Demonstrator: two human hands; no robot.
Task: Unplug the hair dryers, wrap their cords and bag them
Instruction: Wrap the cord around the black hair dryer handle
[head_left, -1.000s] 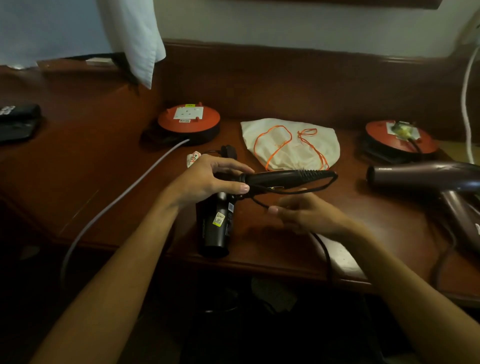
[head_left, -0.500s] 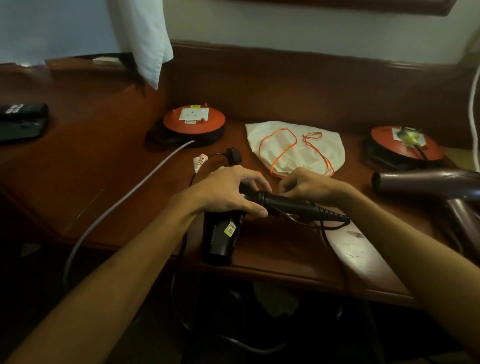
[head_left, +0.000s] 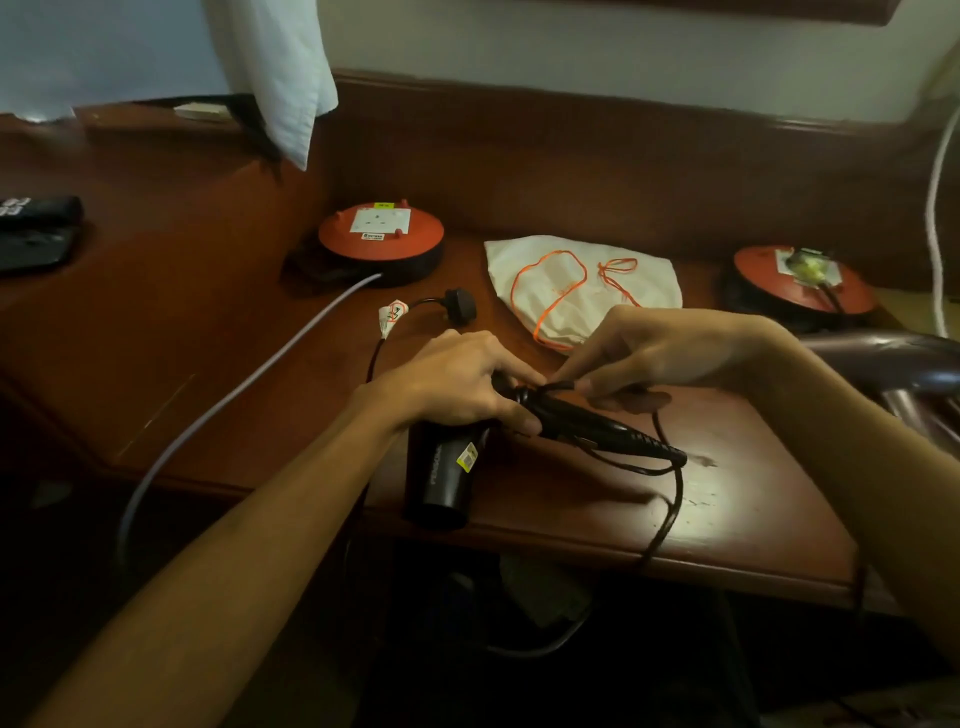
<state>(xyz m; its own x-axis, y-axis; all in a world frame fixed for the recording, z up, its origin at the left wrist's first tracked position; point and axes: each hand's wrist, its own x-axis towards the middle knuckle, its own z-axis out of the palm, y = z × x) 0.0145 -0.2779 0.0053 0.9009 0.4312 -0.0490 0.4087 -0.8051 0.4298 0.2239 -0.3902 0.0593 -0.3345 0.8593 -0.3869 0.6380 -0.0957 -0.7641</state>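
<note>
A small black hair dryer (head_left: 447, 473) lies on the wooden desk (head_left: 727, 493), nozzle toward me, handle pointing right. My left hand (head_left: 457, 379) grips it where body and handle meet. My right hand (head_left: 644, 353) pinches its black cord (head_left: 670, 499) against the top of the handle. The cord loops off the handle's end and over the desk's front edge. Its unplugged black plug (head_left: 460, 306) lies behind my left hand. A white drawstring bag (head_left: 582, 291) with orange cord lies flat further back. A second, purple-brown hair dryer (head_left: 893, 358) sits at the right edge.
Two round red extension reels stand at the back: the left reel (head_left: 382, 241) with a grey cable (head_left: 218, 410) running off the desk, the right reel (head_left: 800, 283) with a plug in it. A white cloth (head_left: 280, 67) hangs at upper left. A dark remote-like object (head_left: 36, 228) lies far left.
My right hand came up from below the handle, passed over it and now pinches the cord at the handle's top. The handle tilted down to the right. My left hand kept its grip.
</note>
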